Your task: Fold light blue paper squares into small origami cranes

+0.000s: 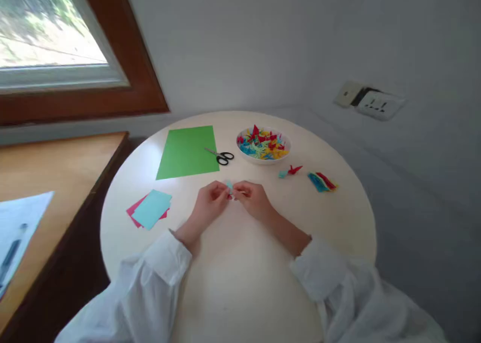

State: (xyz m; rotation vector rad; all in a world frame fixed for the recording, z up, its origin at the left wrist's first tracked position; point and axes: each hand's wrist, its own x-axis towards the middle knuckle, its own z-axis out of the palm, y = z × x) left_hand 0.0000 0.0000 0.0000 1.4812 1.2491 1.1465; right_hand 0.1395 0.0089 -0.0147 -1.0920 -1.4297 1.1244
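Both my hands meet over the middle of a round white table [240, 283]. My left hand [209, 205] and my right hand [252, 199] each pinch a small light-blue piece of folded paper [229, 186] between their fingertips. White sleeves cover both forearms. Just beyond the hands lie black-handled scissors [221, 156] on the edge of a green paper sheet [189, 151].
A white bowl [263, 146] of small colourful folded paper pieces stands behind the hands. To its right lie a red and a blue folded piece [290, 171] and a stack of coloured strips [322, 181]. Blue and red paper squares [150, 209] lie at left. A wooden desk [45, 183] adjoins the table.
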